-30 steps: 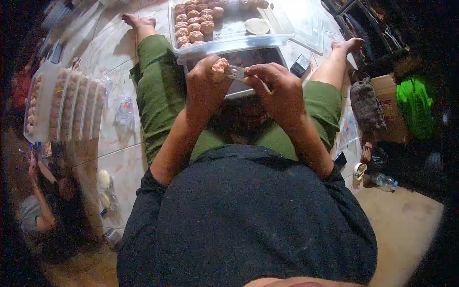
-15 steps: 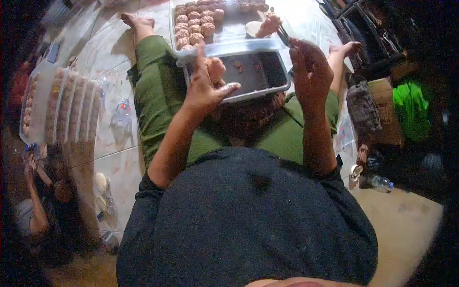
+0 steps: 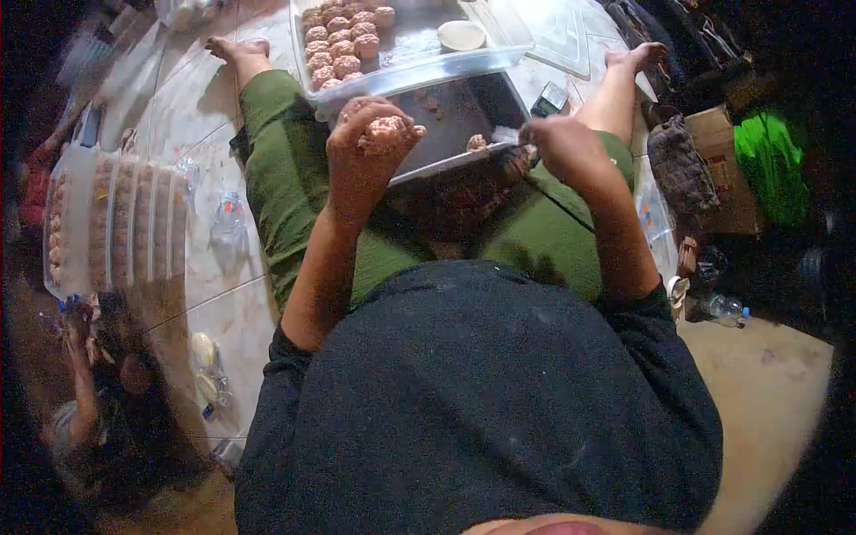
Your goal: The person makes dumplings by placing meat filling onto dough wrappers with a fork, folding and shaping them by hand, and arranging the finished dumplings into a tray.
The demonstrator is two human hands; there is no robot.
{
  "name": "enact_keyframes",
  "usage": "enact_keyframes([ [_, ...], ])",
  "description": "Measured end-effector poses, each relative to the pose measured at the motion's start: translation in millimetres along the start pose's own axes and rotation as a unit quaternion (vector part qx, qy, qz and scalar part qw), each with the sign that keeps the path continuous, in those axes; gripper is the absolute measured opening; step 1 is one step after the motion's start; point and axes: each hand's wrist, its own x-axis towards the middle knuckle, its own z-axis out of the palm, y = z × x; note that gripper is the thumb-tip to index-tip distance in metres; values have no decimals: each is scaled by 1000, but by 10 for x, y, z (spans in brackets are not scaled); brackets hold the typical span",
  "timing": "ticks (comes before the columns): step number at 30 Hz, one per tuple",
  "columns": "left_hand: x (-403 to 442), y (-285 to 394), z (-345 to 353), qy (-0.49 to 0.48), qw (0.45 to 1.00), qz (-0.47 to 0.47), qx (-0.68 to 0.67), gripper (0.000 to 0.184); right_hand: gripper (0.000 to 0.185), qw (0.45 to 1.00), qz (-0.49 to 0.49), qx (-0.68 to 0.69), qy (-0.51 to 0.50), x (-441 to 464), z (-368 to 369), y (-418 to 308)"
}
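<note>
Head view: crosswise fork (image 3: 507, 135), left-pointing.

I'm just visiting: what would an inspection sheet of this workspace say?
Surface: pale tiled floor.
Job's things: clear box holding rows of lumps and a pale disc; dark tray nearer the person.
Clutter: plastic bag at left, bottle at right.
Hands: left hand grips a clump; right hand holds a blurred pale utensil near the tray's rim.
Cables: thin dark line on the right trouser leg; unclear whether a cord.
Surroundings: another person and stacked boxes at left; cardboard box at right.
</note>
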Motion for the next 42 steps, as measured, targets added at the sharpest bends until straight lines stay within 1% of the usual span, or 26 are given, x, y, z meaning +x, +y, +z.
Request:
enact_keyframes([
  [1,0,26,23,8,999,-17,-49,23,16,989,-24,97,112,-36,-42,-5],
  [3,-21,213,15,-41,993,-107,-6,24,16,932,-79,274,223,-33,-173,-169],
  [4,-20,294,15,-68,986,-152,15,25,16,913,-123,314,230,-36,-220,-289],
  [6,-51,268,54,-59,992,-108,15,22,17,863,-204,391,246,-55,-251,-525],
  [7,-47,266,63,-54,995,-85,14,21,17,863,-238,372,245,-69,-237,-620],
  [9,-6,343,13,-65,992,-106,16,17,17,860,-307,329,240,-78,-197,-759],
  [10,6,378,-16,-69,990,-118,18,15,17,860,-318,317,244,-51,-131,-765],
  [13,-10,400,-55,-77,990,-118,0,10,17,865,-326,289,251,-82,-176,-752],
  [16,18,493,-21,-61,959,-243,-131,10,17,839,-321,265,351,-117,-196,-689],
  [19,42,430,61,-46,973,-176,-145,13,18,833,-370,259,321,-89,-138,-706],
  [20,41,426,66,-55,979,-160,-117,14,17,845,-349,237,330,-89,-127,-762],
  [22,15,425,58,-64,988,-126,-65,17,17,842,-335,263,331,-56,-65,-766],
  [23,7,421,46,-61,989,-132,-42,18,17,839,-334,275,331,-27,-51,-758],
  [24,-10,416,23,-57,989,-137,-18,18,15,852,-314,297,296,-45,-45,-757],
  [25,-31,404,1,-53,988,-143,7,19,15,838,-309,330,306,-40,-61,-752],
  [27,-61,322,-1,-57,993,-87,50,17,14,806,-297,395,324,-21,-114,-735],
  [28,-75,309,2,-56,994,-83,52,17,12,815,-266,384,343,-2,-85,-713],
  [29,-78,311,8,-54,994,-79,55,16,12,821,-272,385,323,1,-39,-722],
  [31,-23,425,30,-40,992,-119,23,18,11,831,-283,385,283,3,64,-743],
  [32,-11,427,41,-26,991,-132,1,19,12,848,-279,365,263,-24,105,-759],
  [34,-5,411,54,1,986,-162,-41,22,13,847,-248,387,268,-39,116,-733],
  [35,13,388,58,-83,982,-92,141,29,13,846,-232,397,271,-52,119,-715],
  [36,53,348,57,-164,935,-18,315,37,14,837,-190,437,268,-76,108,-694],
  [39,-32,110,1,-151,980,-5,131,92,19,765,-95,615,166,-107,139,-540],
  [41,-107,67,64,-97,986,-129,-33,108,22,738,-78,664,96,-84,328,-500],
  [42,-99,139,59,-92,984,-150,-25,103,23,724,-67,683,66,-101,364,-561],
])
